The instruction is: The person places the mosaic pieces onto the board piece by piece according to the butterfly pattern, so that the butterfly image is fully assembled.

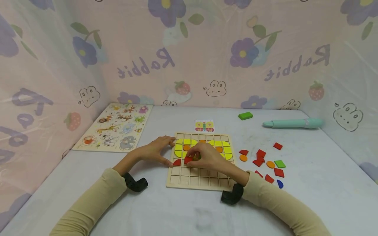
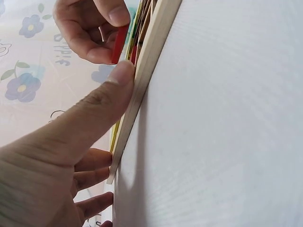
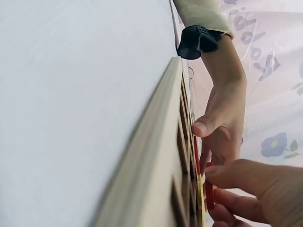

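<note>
A wooden grid board (image 1: 184, 181) lies on the table, its upper rows filled with yellow pieces (image 1: 218, 143) and a few orange ones. My right hand (image 1: 208, 157) pinches a red flat piece (image 1: 188, 160) between thumb and fingers, low over the board's left part. In the left wrist view the held red piece (image 2: 119, 45) is tilted on edge. A red quarter-round piece (image 1: 177, 162) sits in the cell at the left border. My left hand (image 1: 155, 151) spreads along the board's left edge, thumb and fingertips touching it.
Behind the board lies a small butterfly pattern card (image 1: 204, 126). Loose red, orange, green and blue pieces (image 1: 279, 172) are scattered at right. An animal puzzle board (image 1: 115, 131) is at back left; a green block (image 1: 245, 115) and a mint-coloured stick-like object (image 1: 292, 123) lie at back right.
</note>
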Action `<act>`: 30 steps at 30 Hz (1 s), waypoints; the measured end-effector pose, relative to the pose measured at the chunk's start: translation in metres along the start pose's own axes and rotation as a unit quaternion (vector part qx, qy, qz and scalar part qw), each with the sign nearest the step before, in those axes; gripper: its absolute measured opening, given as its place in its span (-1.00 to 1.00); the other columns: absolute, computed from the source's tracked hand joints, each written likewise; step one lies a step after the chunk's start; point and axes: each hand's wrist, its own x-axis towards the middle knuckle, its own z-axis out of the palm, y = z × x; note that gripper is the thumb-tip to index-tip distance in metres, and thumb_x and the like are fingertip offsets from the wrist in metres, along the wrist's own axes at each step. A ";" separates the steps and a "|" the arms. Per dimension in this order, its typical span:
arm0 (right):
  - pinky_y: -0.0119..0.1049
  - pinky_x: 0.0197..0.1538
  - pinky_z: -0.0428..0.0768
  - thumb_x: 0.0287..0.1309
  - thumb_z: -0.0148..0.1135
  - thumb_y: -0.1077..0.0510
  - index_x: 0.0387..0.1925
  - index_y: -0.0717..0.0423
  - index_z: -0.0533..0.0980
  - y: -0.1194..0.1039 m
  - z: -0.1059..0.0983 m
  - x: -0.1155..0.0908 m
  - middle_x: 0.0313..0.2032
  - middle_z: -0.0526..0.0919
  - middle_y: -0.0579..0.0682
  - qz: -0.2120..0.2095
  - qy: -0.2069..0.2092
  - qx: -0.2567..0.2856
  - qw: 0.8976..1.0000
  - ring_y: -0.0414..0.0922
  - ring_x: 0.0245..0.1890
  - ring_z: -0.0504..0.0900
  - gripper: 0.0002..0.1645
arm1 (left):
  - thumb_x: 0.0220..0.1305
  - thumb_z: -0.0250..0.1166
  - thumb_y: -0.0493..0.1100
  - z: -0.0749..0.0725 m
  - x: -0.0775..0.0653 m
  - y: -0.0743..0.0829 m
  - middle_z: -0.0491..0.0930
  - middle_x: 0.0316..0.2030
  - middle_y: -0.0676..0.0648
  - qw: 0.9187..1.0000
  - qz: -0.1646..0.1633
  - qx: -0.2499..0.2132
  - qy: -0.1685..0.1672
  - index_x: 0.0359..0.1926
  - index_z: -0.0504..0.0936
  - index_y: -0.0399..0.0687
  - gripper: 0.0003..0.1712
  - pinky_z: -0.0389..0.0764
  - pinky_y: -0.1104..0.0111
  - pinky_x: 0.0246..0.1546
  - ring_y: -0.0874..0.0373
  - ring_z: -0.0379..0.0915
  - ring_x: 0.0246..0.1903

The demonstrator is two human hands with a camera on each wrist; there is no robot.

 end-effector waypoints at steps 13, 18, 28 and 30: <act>-0.44 -0.34 0.43 -0.06 0.43 0.01 -0.25 0.03 0.65 0.008 0.007 0.001 -0.39 0.61 -0.17 -0.032 -0.004 0.032 0.999 -0.21 -0.41 0.44 -0.69 | -0.12 0.46 0.21 -0.001 0.000 -0.001 0.13 0.36 -0.18 1.000 0.009 0.004 0.003 0.09 0.35 -0.12 -0.16 0.03 -0.02 0.33 -0.13 -0.03 0.35; -0.43 -0.35 0.40 -0.07 0.42 -0.02 -0.24 0.01 0.65 0.009 0.009 0.002 -0.42 0.59 -0.21 -0.033 -0.004 0.022 0.999 -0.21 -0.42 0.43 -0.68 | -0.12 0.46 0.21 0.000 0.000 -0.002 0.13 0.36 -0.18 1.000 0.011 0.004 0.004 0.09 0.35 -0.11 -0.17 0.04 -0.03 0.33 -0.14 -0.03 0.34; -0.42 -0.30 0.43 -0.04 0.41 -0.01 -0.23 -0.01 0.66 0.009 0.009 0.003 -0.35 0.64 -0.22 -0.033 -0.010 0.003 0.999 -0.24 -0.37 0.45 -0.70 | -0.12 0.46 0.20 0.001 0.001 -0.004 0.13 0.36 -0.19 1.000 0.011 0.005 0.004 0.08 0.35 -0.10 -0.18 0.03 -0.03 0.33 -0.14 -0.04 0.35; -0.42 -0.29 0.43 -0.03 0.41 -0.01 -0.23 -0.02 0.66 0.009 0.009 0.002 -0.34 0.64 -0.22 -0.037 -0.010 -0.004 0.999 -0.24 -0.37 0.46 -0.70 | -0.12 0.46 0.20 0.001 0.001 -0.003 0.12 0.36 -0.19 1.000 0.011 0.005 0.004 0.08 0.35 -0.11 -0.18 0.02 -0.03 0.33 -0.14 -0.04 0.35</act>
